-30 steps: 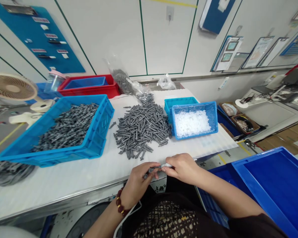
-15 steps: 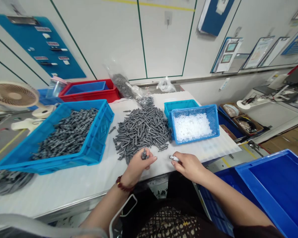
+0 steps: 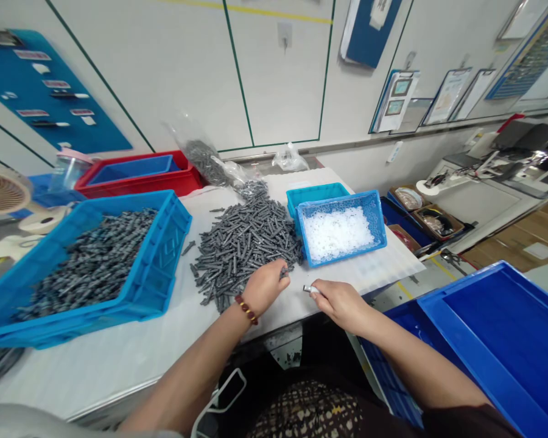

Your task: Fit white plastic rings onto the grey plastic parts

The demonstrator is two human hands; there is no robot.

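Observation:
My left hand (image 3: 265, 285) is closed at the front right edge of a pile of dark grey ribbed parts (image 3: 244, 243), with grey parts showing at its fingertips. To its right, my right hand (image 3: 335, 299) grips a small white tool with a metal tip (image 3: 311, 289), which points left. The two hands are apart, a short gap between them. Behind my right hand, a blue bin (image 3: 380, 228) of small white rings leans on a teal bin (image 3: 317, 193).
A large blue crate (image 3: 164, 261) of grey parts stands at the left, before a red bin (image 3: 164, 182). Plastic bags (image 3: 205, 159) lie at the back of the white-covered table (image 3: 119, 359). Blue crates (image 3: 506, 340) stand at the lower right.
My left hand has turned and moved slightly right and up toward the pile's edge, its grey parts now less visible. The view has shifted to the right. My right hand keeps its grip.

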